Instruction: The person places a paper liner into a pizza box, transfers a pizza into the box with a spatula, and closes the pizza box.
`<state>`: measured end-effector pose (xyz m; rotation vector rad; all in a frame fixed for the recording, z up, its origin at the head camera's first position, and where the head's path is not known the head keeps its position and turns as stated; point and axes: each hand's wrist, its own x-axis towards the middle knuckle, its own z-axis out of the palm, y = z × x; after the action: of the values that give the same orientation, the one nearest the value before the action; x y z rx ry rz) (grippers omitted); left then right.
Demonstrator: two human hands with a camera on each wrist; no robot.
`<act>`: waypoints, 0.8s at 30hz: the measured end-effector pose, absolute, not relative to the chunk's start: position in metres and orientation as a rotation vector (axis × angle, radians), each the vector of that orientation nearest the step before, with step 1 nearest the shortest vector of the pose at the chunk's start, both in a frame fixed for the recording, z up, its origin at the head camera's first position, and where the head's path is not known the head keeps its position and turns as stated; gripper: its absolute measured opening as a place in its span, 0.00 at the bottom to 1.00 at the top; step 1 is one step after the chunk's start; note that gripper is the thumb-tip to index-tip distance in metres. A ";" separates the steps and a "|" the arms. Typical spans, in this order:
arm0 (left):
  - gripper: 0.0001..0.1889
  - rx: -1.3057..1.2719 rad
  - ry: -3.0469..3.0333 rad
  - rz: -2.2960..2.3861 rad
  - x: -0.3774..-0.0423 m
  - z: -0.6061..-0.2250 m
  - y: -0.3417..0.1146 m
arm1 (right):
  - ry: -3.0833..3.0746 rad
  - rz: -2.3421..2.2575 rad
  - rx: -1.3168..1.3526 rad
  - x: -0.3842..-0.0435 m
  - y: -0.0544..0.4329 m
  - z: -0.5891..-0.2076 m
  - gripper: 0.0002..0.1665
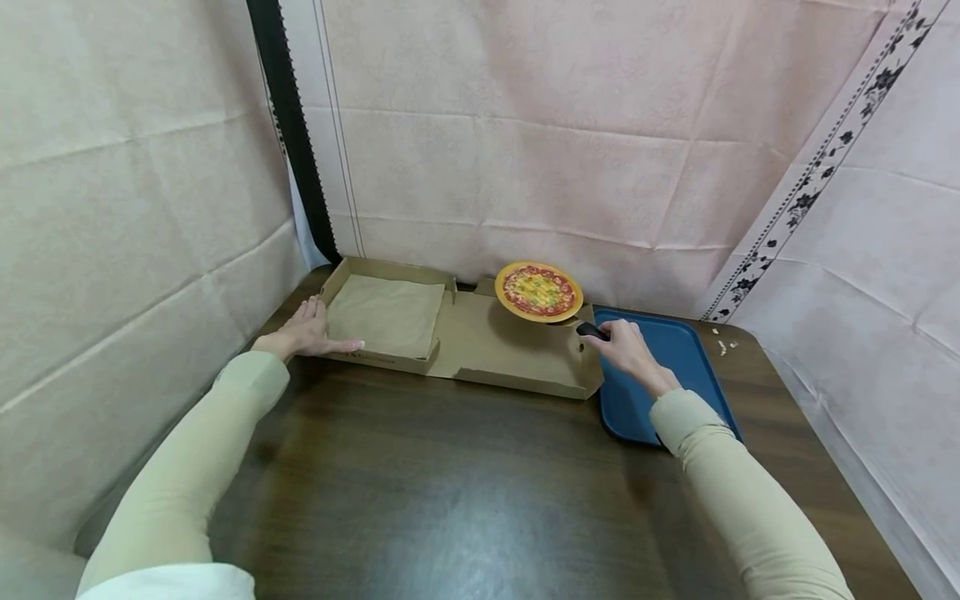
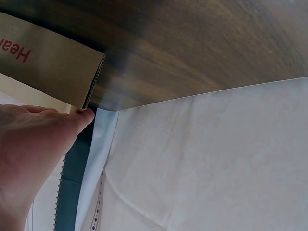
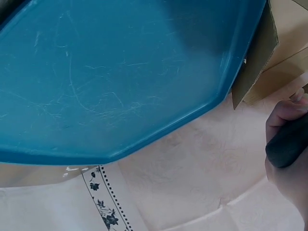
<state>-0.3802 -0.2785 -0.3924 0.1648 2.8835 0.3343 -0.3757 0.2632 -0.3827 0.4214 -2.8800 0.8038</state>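
Note:
An open cardboard pizza box lies at the back of the table, its left half lined with a sheet of brown paper. My left hand rests at the box's left end, fingers spread and thumb over the front wall; the left wrist view shows a fingertip at the box corner. In my right hand I grip the black handle of what looks like a spatula, its blade mostly hidden. On it a round pizza with yellow rim is held above the box's right half.
A blue tray sits right of the box, close against it and under my right forearm. Small white scraps lie on the brown wooden table beyond the tray. Pale cloth hangs around the table's back and sides.

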 end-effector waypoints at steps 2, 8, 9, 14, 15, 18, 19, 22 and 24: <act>0.68 0.168 2.883 0.334 -0.380 -0.392 -0.278 | -2.878 0.799 0.423 -0.376 0.262 -0.384 0.18; 0.68 0.172 2.881 0.323 -0.380 -0.393 -0.277 | -2.877 0.801 0.433 -0.376 0.260 -0.383 0.18; 0.68 0.169 2.879 0.322 -0.380 -0.392 -0.277 | -2.876 0.802 0.439 -0.376 0.259 -0.382 0.18; 0.68 0.155 2.880 0.324 -0.380 -0.391 -0.277 | -2.861 0.798 0.476 -0.377 0.254 -0.380 0.19; 0.68 0.153 2.881 0.326 -0.379 -0.391 -0.277 | -2.858 0.798 0.485 -0.377 0.253 -0.379 0.19; 0.68 0.150 2.880 0.326 -0.378 -0.391 -0.277 | -2.855 0.796 0.504 -0.378 0.249 -0.379 0.19; 0.67 0.153 2.880 0.323 -0.378 -0.391 -0.277 | -2.854 0.794 0.508 -0.378 0.248 -0.379 0.19; 0.67 0.153 2.878 0.318 -0.379 -0.391 -0.277 | -2.853 0.790 0.515 -0.379 0.245 -0.379 0.20; 0.67 0.154 2.876 0.317 -0.379 -0.391 -0.277 | -2.854 0.795 0.518 -0.379 0.243 -0.379 0.20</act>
<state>-0.3787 -0.2771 -0.3908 0.1540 2.8761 0.3171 -0.3791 0.2433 -0.3785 0.5178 -2.8543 0.7954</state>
